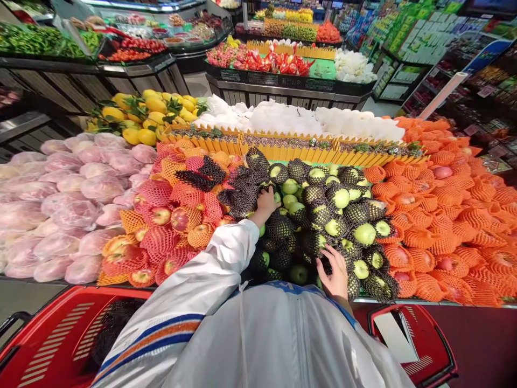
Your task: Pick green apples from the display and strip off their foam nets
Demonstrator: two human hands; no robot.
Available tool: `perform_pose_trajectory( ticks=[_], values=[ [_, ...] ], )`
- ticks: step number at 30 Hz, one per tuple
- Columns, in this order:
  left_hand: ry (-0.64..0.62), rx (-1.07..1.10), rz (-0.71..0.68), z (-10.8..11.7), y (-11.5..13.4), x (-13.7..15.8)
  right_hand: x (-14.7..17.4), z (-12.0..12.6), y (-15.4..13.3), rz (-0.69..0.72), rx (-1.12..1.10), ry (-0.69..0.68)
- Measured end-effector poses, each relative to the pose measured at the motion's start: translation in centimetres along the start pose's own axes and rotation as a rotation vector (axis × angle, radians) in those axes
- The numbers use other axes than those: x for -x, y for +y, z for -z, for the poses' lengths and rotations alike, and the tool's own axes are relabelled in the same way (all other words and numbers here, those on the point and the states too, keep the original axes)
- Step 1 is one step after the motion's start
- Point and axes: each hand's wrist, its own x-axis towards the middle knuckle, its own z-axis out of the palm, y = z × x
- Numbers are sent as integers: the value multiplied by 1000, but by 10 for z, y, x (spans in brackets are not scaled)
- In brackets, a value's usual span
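My left hand (266, 203) reaches into the middle of the display. Its fingers and thumb are curled about a green apple (277, 198), with black foam nets (244, 196) heaped just left of it. Lower and to the right, my right hand (335, 274) rests over the near part of the pile with its fingers apart. Its fingertips are close to a netted green apple (322, 241); whether they touch it I cannot tell. Many green apples around both hands sit in black nets, among them a large one (364, 234) to the right.
Red apples in red and orange nets (161, 215) lie left, beside wrapped pink fruit (100, 188). Orange-netted fruit (444, 231) fills the right. A yellow picket fence (283, 148) runs behind the apples. Red baskets (56, 328) stand at both sides near me.
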Motion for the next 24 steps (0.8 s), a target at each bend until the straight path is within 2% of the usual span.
perform_pose_trajectory(
  ticks=[3,6,8,11,14,17,22,24],
  values=[
    [-30,124,54,6,-7,0,1,1,0,-5,-3,-2],
    [15,316,68,15,-18,5,4,1,3,-22,6,-14],
    [49,564,57,20,-25,10,7,0,5,-25,8,-31],
    [43,1070,8,28,-35,26,8,-4,7,-21,12,-50],
    [37,1421,-32,36,-44,52,7,-6,5,-23,21,-63],
    [8,1615,-12,45,-51,88,6,-2,1,-29,33,-99],
    [-93,1867,169,49,-63,150,-1,22,-15,-93,-41,-135],
    [-189,1935,230,44,-65,171,-4,29,-26,-142,-133,-136]
  ],
)
